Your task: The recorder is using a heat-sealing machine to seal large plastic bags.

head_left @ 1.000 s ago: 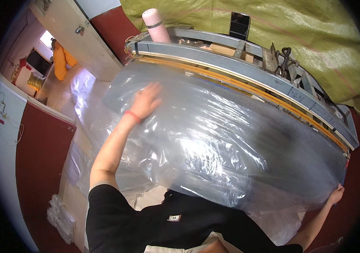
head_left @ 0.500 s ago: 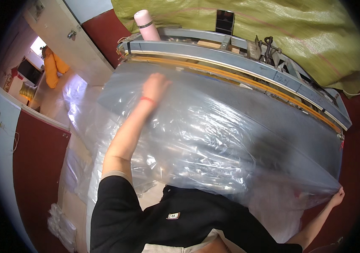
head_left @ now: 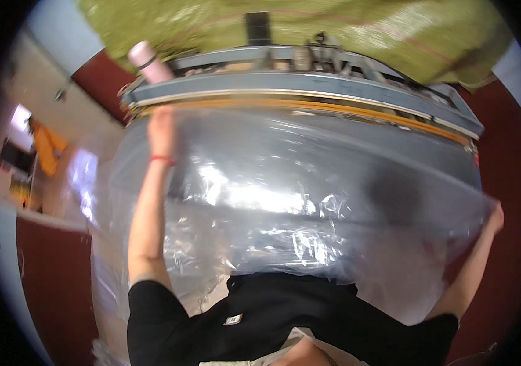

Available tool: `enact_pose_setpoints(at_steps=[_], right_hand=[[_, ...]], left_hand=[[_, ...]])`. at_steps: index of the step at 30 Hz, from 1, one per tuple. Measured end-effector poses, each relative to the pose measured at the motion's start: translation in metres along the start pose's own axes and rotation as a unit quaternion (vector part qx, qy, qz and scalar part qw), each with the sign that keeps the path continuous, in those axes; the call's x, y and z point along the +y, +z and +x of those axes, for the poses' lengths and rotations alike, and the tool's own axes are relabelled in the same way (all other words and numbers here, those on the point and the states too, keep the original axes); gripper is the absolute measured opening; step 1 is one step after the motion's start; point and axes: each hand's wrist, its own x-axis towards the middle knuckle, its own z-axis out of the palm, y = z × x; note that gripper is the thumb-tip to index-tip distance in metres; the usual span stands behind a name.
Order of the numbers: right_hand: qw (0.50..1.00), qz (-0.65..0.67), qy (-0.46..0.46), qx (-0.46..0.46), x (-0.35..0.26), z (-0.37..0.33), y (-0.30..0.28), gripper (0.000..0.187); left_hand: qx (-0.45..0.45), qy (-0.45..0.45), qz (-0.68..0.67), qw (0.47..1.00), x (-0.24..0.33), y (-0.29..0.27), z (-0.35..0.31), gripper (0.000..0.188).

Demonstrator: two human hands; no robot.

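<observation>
A large sheet of clear plastic film (head_left: 260, 195) lies wrinkled and shiny over a grey work surface (head_left: 358, 134) in front of me. My right hand (head_left: 497, 216) is closed on the film's right corner, out past the surface's right end, and the film's far edge slants up from there to the left. My left hand (head_left: 162, 131), a red band at its wrist, is at the left end of that edge, near the orange strip. Its fingers point away from me and are blurred, so whether they grip or lie flat is unclear.
Behind the surface runs a long grey metal frame (head_left: 211, 88) with an orange strip (head_left: 333, 107). A pink bottle (head_left: 151, 63), a dark phone-like object (head_left: 258, 28) and metal clamps (head_left: 321, 55) are there. A yellow-green woven sheet (head_left: 358, 27) hangs behind. A door (head_left: 68, 79) stands at left.
My left hand has moved left and away along the film to its far edge. My right hand has raised the film's corner farther from me. The view has shifted.
</observation>
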Motion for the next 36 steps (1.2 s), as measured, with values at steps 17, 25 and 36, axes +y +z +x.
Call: enact_pose_setpoints(at_steps=[17, 25, 36], right_hand=[[0.988, 0.079, -0.131, -0.011, -0.053, -0.038, 0.259, 0.017], [0.987, 0.158, -0.032, -0.002, -0.075, -0.046, 0.251, 0.016], [0.979, 0.167, 0.009, -0.117, -0.108, -0.076, 0.238, 0.03]], left_hand=[[0.167, -0.114, -0.128, 0.971, -0.209, 0.005, 0.079, 0.012], [0.144, -0.163, -0.163, 0.962, -0.192, -0.011, 0.073, 0.02], [0.148, -0.194, -0.195, 0.95, -0.161, -0.025, 0.063, 0.01]])
